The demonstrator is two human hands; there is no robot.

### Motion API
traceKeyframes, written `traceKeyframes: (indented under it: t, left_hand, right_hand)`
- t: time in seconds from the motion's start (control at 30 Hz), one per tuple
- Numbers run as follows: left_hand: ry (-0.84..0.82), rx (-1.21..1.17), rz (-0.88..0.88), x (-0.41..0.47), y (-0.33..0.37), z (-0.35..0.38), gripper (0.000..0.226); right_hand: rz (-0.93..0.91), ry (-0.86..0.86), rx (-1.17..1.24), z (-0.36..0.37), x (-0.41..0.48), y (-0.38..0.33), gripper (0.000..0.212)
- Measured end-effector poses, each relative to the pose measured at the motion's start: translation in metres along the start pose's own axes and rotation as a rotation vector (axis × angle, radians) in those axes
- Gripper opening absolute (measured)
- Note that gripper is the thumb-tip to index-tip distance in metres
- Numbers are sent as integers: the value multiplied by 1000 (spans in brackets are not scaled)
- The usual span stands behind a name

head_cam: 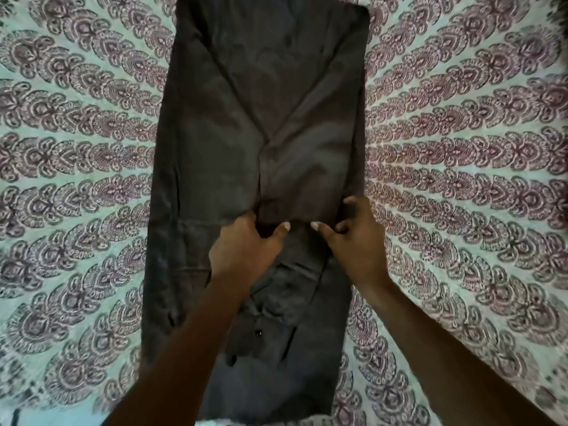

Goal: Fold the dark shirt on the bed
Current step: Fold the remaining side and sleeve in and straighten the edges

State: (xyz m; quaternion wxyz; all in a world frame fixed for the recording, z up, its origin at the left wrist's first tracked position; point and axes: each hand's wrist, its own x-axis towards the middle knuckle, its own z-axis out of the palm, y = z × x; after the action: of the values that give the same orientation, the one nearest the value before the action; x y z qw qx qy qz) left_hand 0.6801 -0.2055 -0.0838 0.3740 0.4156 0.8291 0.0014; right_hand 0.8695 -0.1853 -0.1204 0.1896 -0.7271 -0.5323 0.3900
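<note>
Here we are: the dark shirt (267,118) lies down the middle of the bed (461,149), its long axis running away from us. Our left hand (246,244) and right hand (358,238) pinch its cloth mid-length, side by side, with the far half beyond our fingers.

A bed (92,149) covered by a pale green bedspread (461,179) printed with curving rows of maroon floral motifs that fan outward. A dark shirt (270,118) lies lengthwise down the middle, flat on the spread, its sides folded inward into a long narrow strip, with creases meeting in a V near the centre.
</note>
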Motion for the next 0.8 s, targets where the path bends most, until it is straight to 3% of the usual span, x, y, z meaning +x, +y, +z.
traceKeyframes:
  t: [0.1, 0.17, 0.27, 0.37, 0.43, 0.5, 0.6, 0.67, 0.8]
  left_hand:
    - [-93, -7, 90, -7, -22, -1, 54]
    - [-138, 50, 146, -13, -37, -2, 55]
    - [-188, 16, 214, -18, -54, 0, 38]
    - [-246, -227, 187, -29, -58, -2, 23]
    - [-268, -455, 190, -30, -65, 4, 46]
    - [-238, -628, 150, -29, -72, 12, 62]
    - [-255, -903, -49, -34, -69, 15, 43]
    - [-294, -1036, -141, -41, -69, 19, 34]
    - [-412, -822, -172, -60, -80, 35, 30]
  right_hand:
    - [103, -53, -56, 13, -35, 5, 39]
    - [147, -73, -78, 17, -57, 3, 56]
    - [222, -62, -49, 22, -80, -2, 58]
    - [279, -159, 84, 29, -94, -8, 47]
    - [274, -243, 209, 35, -105, -8, 47]
    - [270, -264, 381, 39, -113, -7, 34]
    - [344, -266, 638, 30, -123, -10, 4]
    - [338, -250, 718, 22, -126, -5, 16]
    - [284, -217, 788, 9, -130, 7, 24]
